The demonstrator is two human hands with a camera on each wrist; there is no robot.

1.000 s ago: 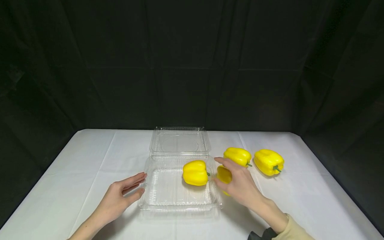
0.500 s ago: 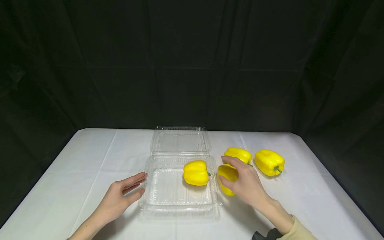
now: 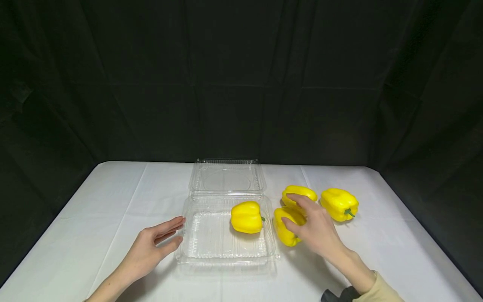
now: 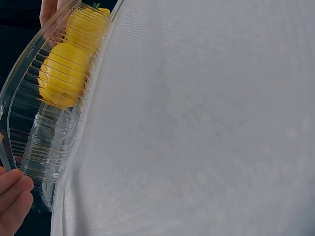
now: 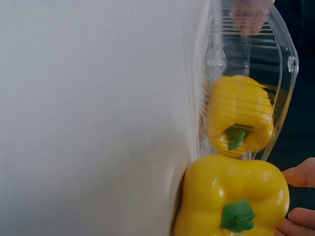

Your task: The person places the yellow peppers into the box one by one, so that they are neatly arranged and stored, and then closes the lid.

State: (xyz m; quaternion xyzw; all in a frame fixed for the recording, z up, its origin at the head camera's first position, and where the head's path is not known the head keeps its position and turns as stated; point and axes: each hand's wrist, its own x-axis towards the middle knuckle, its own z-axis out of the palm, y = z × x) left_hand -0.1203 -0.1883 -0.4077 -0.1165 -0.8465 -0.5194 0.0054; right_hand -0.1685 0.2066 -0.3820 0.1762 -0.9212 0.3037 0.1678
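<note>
A clear plastic clamshell container (image 3: 207, 235) lies with its lid (image 3: 226, 178) folded back. One yellow bell pepper (image 3: 246, 217) sits in the right half of its base. My left hand (image 3: 147, 249) is at the base's left rim, fingertips on or right beside it, thumb apart from the fingers. Over a second yellow pepper (image 3: 284, 226), just right of the container, is my right hand (image 3: 318, 226), thumb and fingers spread apart. The right wrist view has that pepper (image 5: 231, 182) on the cloth, with fingertips (image 5: 302, 172) at its side; contact is hard to tell.
Behind the right hand lies a third yellow pepper (image 3: 299, 193), partly hidden by the fingers. Another yellow pepper (image 3: 338, 204) with a green stem is farther right. White cloth (image 3: 113, 197) covers the table, and a black curtain (image 3: 241, 84) hangs behind and beside it.
My right hand has shifted to the right, away from the container, uncovering more of the pepper beside it. That pepper stays about where it was. The left hand and container look unmoved.
</note>
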